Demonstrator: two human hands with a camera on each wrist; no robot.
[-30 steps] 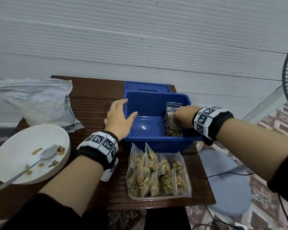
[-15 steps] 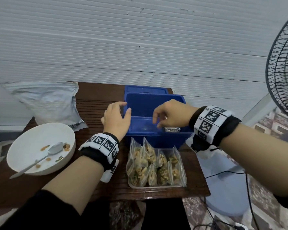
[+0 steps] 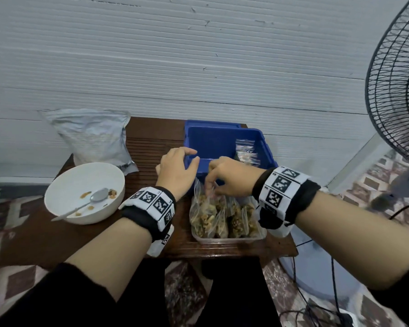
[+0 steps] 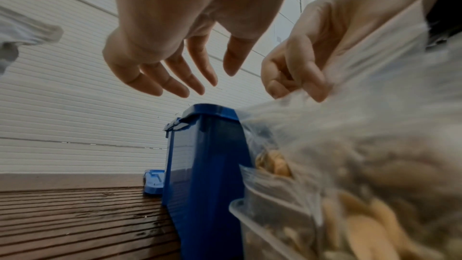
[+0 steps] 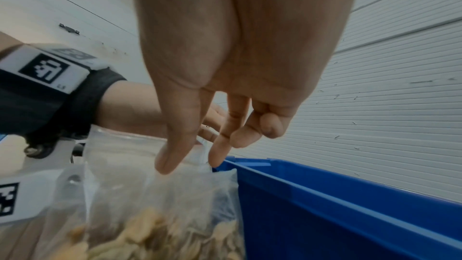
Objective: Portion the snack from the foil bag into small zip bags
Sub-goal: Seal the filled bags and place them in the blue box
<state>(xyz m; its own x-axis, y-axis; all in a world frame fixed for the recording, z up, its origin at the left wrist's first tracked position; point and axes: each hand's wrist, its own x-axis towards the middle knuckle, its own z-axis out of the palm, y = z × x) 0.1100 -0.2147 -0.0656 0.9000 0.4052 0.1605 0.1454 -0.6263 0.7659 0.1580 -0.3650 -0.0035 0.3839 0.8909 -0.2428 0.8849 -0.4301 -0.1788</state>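
Observation:
My right hand (image 3: 210, 187) pinches the top edge of a filled zip bag (image 3: 204, 210) that stands with several others in a clear tray (image 3: 232, 240) at the table's front. In the right wrist view the thumb and forefinger (image 5: 217, 153) close on the bag's top (image 5: 162, 195). My left hand (image 3: 194, 157) hovers over the front left corner of the blue bin (image 3: 210, 142), fingers spread and holding nothing (image 4: 195, 80). One filled zip bag (image 3: 245, 152) leans in the bin's right end. The foil bag (image 3: 92, 135) stands at the back left.
A white bowl (image 3: 64, 182) with a spoon (image 3: 90, 201) and a few snack pieces sits at the left front. A blue lid (image 3: 211, 123) lies behind the bin. A standing fan (image 3: 394, 97) is at the right, with cables on the floor.
My right hand left a filled bag in the blue bin, drew back toward me and took hold of a bag's top in the tray. The left hand stayed by the bin's corner.

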